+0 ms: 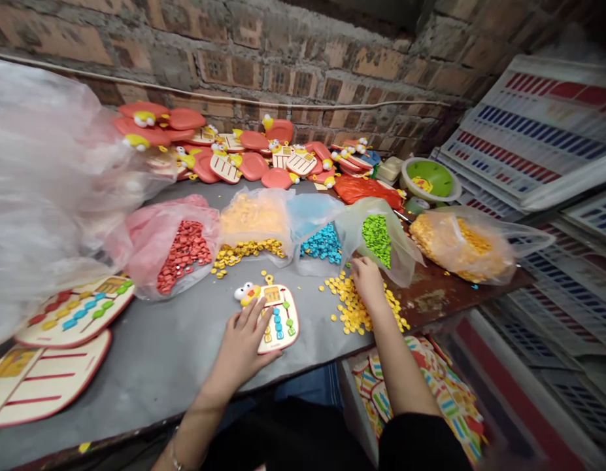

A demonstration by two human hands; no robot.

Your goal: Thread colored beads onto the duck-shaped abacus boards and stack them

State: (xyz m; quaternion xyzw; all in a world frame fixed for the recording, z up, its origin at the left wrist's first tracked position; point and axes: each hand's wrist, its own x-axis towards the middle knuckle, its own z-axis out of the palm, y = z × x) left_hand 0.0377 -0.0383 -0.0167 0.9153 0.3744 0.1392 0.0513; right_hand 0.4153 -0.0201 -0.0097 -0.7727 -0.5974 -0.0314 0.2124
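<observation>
A cream toy board (289, 327) with red trim and a yellow duck-like head lies on the grey tabletop. Blue, green and yellow beads sit in its rows. My left hand (244, 337) lies over its left side, fingers spread, thumb along the near edge. My right hand (369, 281) is at the mouth of the bag of green beads (377, 239), above a loose pile of yellow beads (349, 304). Its fingers are curled together, with a small green piece by the fingertips; whether they hold it I cannot make out.
Bags of red beads (185, 252), gold beads (248, 250) and blue beads (322, 245) stand behind the board. Another bag of yellow pieces (452, 242) lies right. Red toys (253, 167) pile against the brick wall. A bin of boards (444, 379) and crates (528, 131) are at right.
</observation>
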